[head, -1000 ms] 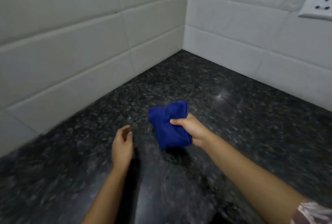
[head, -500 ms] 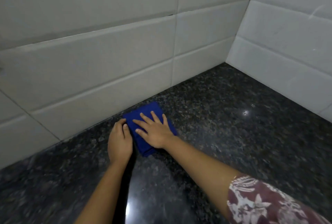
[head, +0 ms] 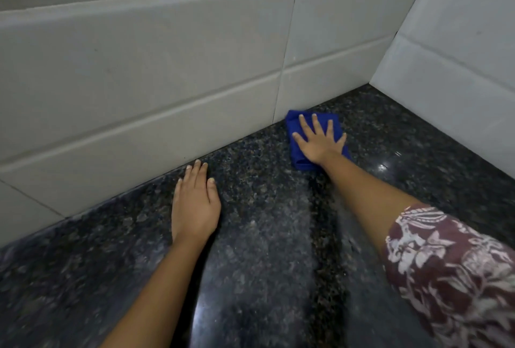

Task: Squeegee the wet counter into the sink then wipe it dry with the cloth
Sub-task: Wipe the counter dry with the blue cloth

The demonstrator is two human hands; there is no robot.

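Cloth (head: 296, 156) is pressed by the released right grip (head: 320, 144) beside the wall (head: 167, 82); left grip (head: 195, 202) is laid flat, released.

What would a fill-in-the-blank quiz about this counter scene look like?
1. The cloth under the flat right hand is ____ in colour.
2. The left hand rests flat on the dark ____, holding nothing.
3. The wall beside the cloth is covered in pale ____.
Missing words: blue; counter; tiles.
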